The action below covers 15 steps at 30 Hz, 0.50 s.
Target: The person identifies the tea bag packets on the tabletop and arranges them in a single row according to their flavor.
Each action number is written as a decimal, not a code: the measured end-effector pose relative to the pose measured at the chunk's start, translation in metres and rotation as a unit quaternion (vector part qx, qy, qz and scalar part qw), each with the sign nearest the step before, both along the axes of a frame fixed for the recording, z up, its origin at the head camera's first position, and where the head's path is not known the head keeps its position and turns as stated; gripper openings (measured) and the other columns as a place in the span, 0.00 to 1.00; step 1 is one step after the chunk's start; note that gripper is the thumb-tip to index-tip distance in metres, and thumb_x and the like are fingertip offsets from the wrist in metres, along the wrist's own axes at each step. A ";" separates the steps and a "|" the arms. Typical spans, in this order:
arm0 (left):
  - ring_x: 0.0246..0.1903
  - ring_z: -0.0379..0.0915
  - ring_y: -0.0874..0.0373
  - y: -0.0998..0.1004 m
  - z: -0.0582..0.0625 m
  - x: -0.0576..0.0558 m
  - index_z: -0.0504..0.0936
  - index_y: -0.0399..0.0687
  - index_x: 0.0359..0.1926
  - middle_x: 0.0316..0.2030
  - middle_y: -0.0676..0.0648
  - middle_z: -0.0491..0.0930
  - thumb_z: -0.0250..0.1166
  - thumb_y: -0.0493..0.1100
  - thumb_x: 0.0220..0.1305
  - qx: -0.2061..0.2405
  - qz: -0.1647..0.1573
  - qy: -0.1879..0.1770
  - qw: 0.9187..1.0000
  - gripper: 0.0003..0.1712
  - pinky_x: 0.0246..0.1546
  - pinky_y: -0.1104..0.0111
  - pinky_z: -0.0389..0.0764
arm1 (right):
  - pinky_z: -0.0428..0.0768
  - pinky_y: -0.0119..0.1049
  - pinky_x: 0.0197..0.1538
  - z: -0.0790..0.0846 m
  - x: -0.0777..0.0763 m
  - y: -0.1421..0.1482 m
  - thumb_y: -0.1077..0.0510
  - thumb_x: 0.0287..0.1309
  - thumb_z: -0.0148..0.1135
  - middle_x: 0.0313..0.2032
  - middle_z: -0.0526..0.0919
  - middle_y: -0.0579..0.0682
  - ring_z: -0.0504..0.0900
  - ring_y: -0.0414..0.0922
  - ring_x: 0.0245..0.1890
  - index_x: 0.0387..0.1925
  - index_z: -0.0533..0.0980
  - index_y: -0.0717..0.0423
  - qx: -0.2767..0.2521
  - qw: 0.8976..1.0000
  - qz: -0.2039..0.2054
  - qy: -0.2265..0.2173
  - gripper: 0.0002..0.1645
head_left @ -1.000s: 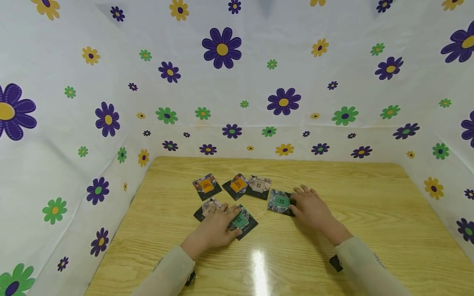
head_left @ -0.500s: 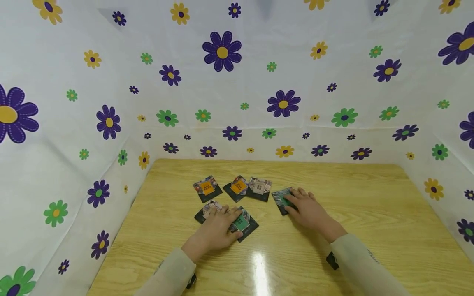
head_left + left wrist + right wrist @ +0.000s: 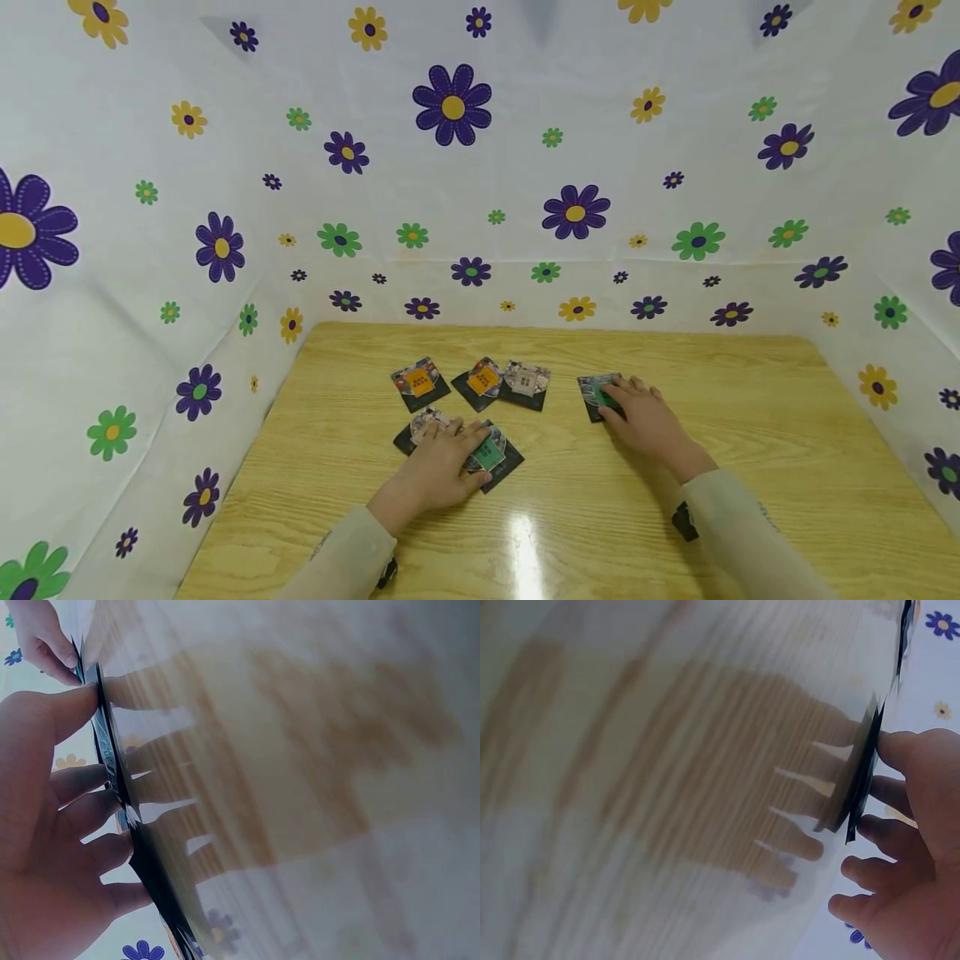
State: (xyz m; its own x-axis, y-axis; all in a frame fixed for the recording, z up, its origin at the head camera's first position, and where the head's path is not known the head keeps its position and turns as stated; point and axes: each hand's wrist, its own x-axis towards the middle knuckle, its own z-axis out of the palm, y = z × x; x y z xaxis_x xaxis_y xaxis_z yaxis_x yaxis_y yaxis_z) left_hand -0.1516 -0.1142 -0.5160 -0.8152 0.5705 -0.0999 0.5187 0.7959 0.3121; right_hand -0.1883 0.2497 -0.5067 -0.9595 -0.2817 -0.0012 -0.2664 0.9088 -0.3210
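Note:
My left hand (image 3: 431, 471) lies spread over two small flat packets, its fingertips touching their tops. One is a dark packet with a green label (image 3: 491, 454), the other a packet with a pale picture (image 3: 427, 421); the hand covers part of both. In the left wrist view, thumb and fingertips meet the packets' upper side (image 3: 112, 765). Further right, my right hand (image 3: 648, 421) rests its fingertips on another green-labelled packet (image 3: 590, 398), partly hidden beneath them. The right wrist view has this packet (image 3: 864, 780) edge-on, thumb and fingers against its top.
Behind the left hand lie two packets with orange labels, one at the left (image 3: 420, 383) and one in the middle (image 3: 480, 385), and a beige-labelled packet (image 3: 525, 386) beside the latter. A white flowered cloth (image 3: 510, 150) walls in the wooden table (image 3: 562, 517).
The right hand has slid its green-labelled packet across the table to the right, turning it slightly, and away from the others. The left hand stays on its two packets.

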 end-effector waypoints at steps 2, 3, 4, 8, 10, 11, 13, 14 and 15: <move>0.79 0.59 0.37 0.000 0.000 0.000 0.65 0.52 0.81 0.80 0.45 0.65 0.61 0.63 0.76 0.002 0.000 0.000 1.000 0.41 0.77 0.32 0.58 | 0.58 0.79 0.73 0.000 -0.001 0.005 0.51 0.79 0.56 0.73 0.68 0.74 0.60 0.78 0.75 0.72 0.72 0.65 0.001 1.000 -0.006 -0.003 0.31; 0.79 0.59 0.37 0.000 0.000 0.000 0.65 0.52 0.81 0.79 0.45 0.65 0.61 0.63 0.76 0.004 -0.001 0.000 1.000 0.41 0.77 0.32 0.57 | 0.58 0.79 0.73 0.000 -0.002 0.007 0.51 0.79 0.56 0.73 0.68 0.74 0.60 0.78 0.75 0.72 0.72 0.66 0.001 1.000 -0.008 -0.004 0.31; 0.79 0.59 0.37 0.000 0.000 0.000 0.65 0.52 0.81 0.80 0.45 0.65 0.61 0.63 0.76 0.005 -0.001 -0.001 1.000 0.41 0.77 0.32 0.57 | 0.58 0.79 0.72 0.000 -0.003 0.010 0.51 0.78 0.56 0.73 0.68 0.75 0.60 0.78 0.75 0.72 0.72 0.66 0.000 1.000 -0.011 -0.004 0.31; 0.79 0.59 0.36 0.000 0.001 0.000 0.65 0.52 0.81 0.80 0.45 0.64 0.61 0.63 0.76 0.009 -0.002 -0.002 1.000 0.41 0.77 0.32 0.58 | 0.57 0.80 0.73 -0.002 -0.005 0.021 0.51 0.79 0.55 0.73 0.67 0.76 0.59 0.79 0.74 0.73 0.70 0.67 0.001 1.000 -0.022 -0.008 0.32; 0.79 0.59 0.36 0.000 0.000 0.001 0.65 0.52 0.81 0.80 0.45 0.64 0.61 0.63 0.76 0.008 -0.003 -0.005 1.000 0.41 0.77 0.33 0.58 | 0.56 0.80 0.72 -0.004 -0.006 0.027 0.51 0.79 0.55 0.73 0.66 0.76 0.58 0.80 0.74 0.73 0.70 0.67 0.003 1.000 -0.026 -0.010 0.32; 0.79 0.59 0.36 0.000 0.000 0.000 0.65 0.52 0.81 0.80 0.45 0.64 0.61 0.63 0.76 0.008 -0.003 -0.005 1.000 0.41 0.77 0.33 0.57 | 0.56 0.80 0.72 -0.004 -0.006 0.030 0.51 0.79 0.55 0.73 0.66 0.76 0.58 0.80 0.74 0.73 0.69 0.67 0.002 1.000 -0.028 -0.012 0.32; 0.79 0.59 0.36 0.000 0.000 0.000 0.65 0.52 0.81 0.80 0.45 0.64 0.61 0.63 0.76 0.007 -0.002 -0.007 1.000 0.41 0.77 0.33 0.57 | 0.56 0.80 0.72 -0.005 -0.007 0.034 0.51 0.79 0.54 0.73 0.65 0.77 0.58 0.81 0.74 0.74 0.68 0.68 0.002 0.999 -0.032 -0.013 0.33; 0.79 0.59 0.36 0.000 0.001 0.000 0.65 0.52 0.81 0.80 0.46 0.64 0.61 0.63 0.76 0.007 -0.001 -0.007 1.000 0.41 0.77 0.33 0.57 | 0.56 0.80 0.72 -0.004 -0.007 0.036 0.50 0.79 0.54 0.73 0.65 0.77 0.58 0.81 0.74 0.74 0.68 0.68 0.001 0.999 -0.034 -0.014 0.33; 0.79 0.59 0.36 0.000 0.001 0.000 0.65 0.52 0.81 0.80 0.46 0.64 0.61 0.63 0.76 0.007 0.000 -0.007 1.000 0.41 0.77 0.33 0.57 | 0.56 0.80 0.72 -0.004 -0.007 0.038 0.50 0.79 0.54 0.73 0.65 0.77 0.58 0.81 0.74 0.75 0.68 0.68 0.000 0.999 -0.036 -0.014 0.33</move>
State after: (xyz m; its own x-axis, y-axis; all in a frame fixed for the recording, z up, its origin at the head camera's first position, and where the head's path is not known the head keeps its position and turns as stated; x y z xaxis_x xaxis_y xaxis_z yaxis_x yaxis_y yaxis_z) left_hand -0.1514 -0.1142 -0.5151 -0.8137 0.5720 -0.1037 0.5142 0.7913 0.3307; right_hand -0.1952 0.2876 -0.5102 -0.9770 -0.2114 -0.0283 -0.1908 0.9255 -0.3273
